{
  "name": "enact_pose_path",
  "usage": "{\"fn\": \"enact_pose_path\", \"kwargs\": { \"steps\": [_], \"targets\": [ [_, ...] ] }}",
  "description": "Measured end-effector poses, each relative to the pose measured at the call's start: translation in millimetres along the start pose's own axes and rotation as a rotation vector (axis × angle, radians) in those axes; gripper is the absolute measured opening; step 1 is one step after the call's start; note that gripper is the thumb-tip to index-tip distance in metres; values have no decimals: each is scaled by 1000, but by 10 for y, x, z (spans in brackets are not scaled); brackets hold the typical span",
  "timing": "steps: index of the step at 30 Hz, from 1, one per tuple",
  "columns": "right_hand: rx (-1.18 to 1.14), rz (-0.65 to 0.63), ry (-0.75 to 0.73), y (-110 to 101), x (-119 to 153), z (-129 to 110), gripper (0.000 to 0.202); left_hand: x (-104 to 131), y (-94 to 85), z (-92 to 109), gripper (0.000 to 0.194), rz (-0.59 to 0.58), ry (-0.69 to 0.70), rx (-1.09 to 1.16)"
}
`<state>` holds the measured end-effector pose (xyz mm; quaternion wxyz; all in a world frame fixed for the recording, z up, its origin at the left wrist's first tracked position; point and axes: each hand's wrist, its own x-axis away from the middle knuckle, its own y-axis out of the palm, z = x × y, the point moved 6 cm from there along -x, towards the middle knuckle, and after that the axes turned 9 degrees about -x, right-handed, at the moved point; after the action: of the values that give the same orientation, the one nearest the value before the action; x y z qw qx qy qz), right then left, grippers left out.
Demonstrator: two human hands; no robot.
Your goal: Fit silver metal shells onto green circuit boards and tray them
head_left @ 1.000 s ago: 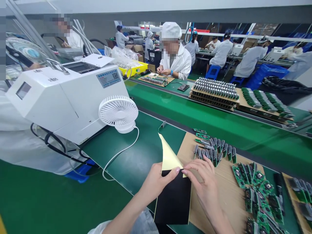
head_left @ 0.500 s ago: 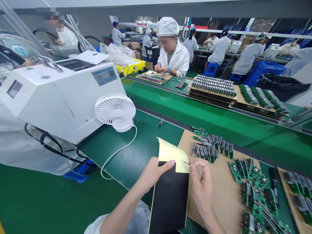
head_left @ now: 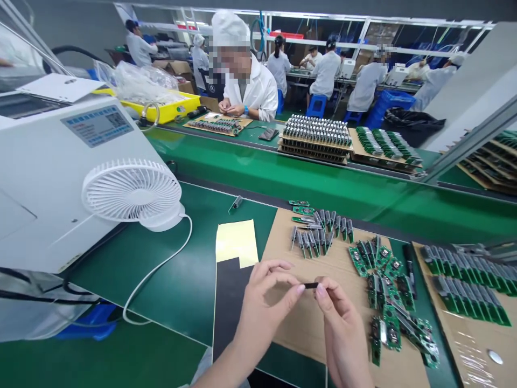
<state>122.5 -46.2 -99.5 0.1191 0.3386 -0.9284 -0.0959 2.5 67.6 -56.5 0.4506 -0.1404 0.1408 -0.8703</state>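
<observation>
Between my two hands is a small black strip, held level above the cardboard. My left hand pinches its left end between thumb and finger. The right end is pinched by my right hand. To the left of my left hand lies a sheet of black stickers with a bare yellow backing at its far end; my left hand and forearm cover part of it. Green circuit boards with parts on them lie in a loose group right of my right hand.
A white desk fan stands left, before a white machine. One small board lies beyond the sheet. Boards stand in rows on the right cardboard. Across the green belt, a co-worker handles something small near stacked trays.
The sticker sheet has left my left hand and now lies on the table. The black strip is off the sheet, and both hands hold it farther right. The view has turned right.
</observation>
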Motion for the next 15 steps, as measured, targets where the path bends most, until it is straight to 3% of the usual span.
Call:
{"fn": "enact_pose_path", "kwargs": {
  "steps": [6, 8, 11, 15],
  "targets": [
    [69, 136, -97, -195, 23, -211, 33, -46, 80, 70, 18, -42, -1, 30],
    [154, 122, -150, -212, 8, -320, 30, -56, 92, 76, 19, -60, 7, 22],
    [191, 57, -124, -221, -10, -388, 24, -65, 118, 88, 20, -60, 3, 17],
    [38, 74, -37, -275, 5, -349, 22, -50, 232, 106, 35, -146, -53, 100]
  ]
}}
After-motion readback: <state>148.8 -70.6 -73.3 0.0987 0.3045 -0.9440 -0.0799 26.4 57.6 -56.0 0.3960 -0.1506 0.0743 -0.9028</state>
